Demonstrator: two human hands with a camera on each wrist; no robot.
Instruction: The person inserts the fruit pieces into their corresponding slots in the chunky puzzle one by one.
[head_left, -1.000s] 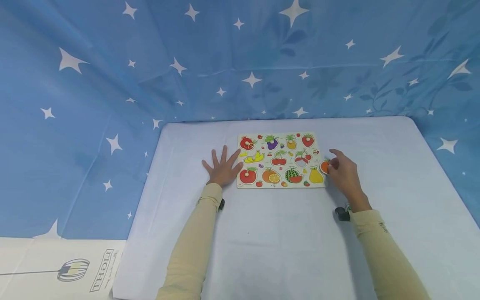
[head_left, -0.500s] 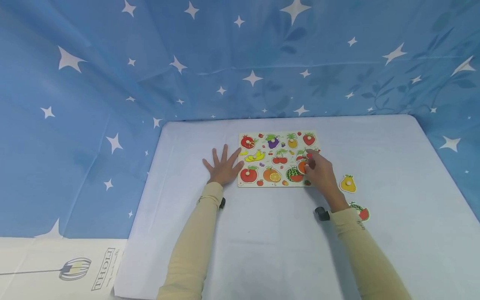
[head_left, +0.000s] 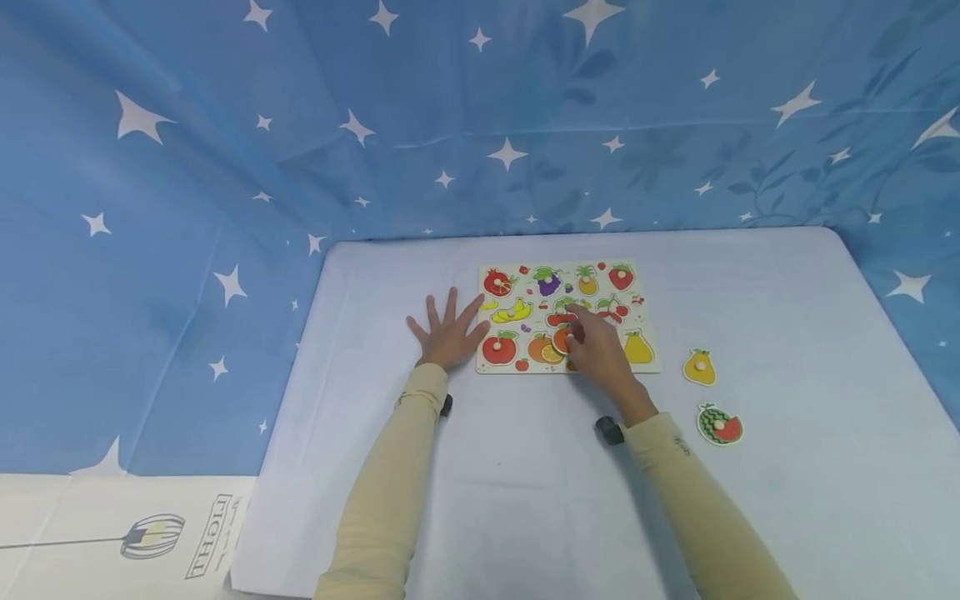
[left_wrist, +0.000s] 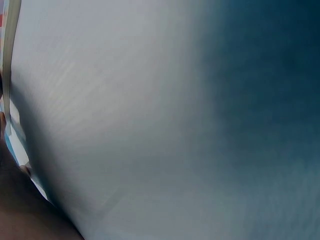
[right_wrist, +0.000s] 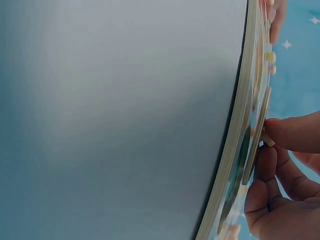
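A wooden fruit puzzle board [head_left: 643, 320] lies flat on the table, with several knobbed fruit pieces in it. My left hand [head_left: 447, 340] rests with spread fingers at the board's left edge, fingertips and thumb touching it. My right hand [head_left: 602, 352] pinches the small knob of an orange puzzle piece [head_left: 562, 340], held over the bottom row beside the printed orange picture [head_left: 543, 348]. In the right wrist view the orange piece [right_wrist: 258, 135] is edge-on and slightly tilted, thumb and finger on its knob. My right hand hides the watermelon picture.
A pear piece [head_left: 700, 367] and a watermelon piece [head_left: 720, 425] lie right of the board on the white table [head_left: 510, 517]. Blue star-patterned cloth [head_left: 420, 108] hangs behind and to the left. The left wrist view shows mostly table surface.
My right hand has carried the orange piece leftward from the board's right edge to its lower middle. The loose pear and watermelon pieces have come into sight. My left hand stays put.
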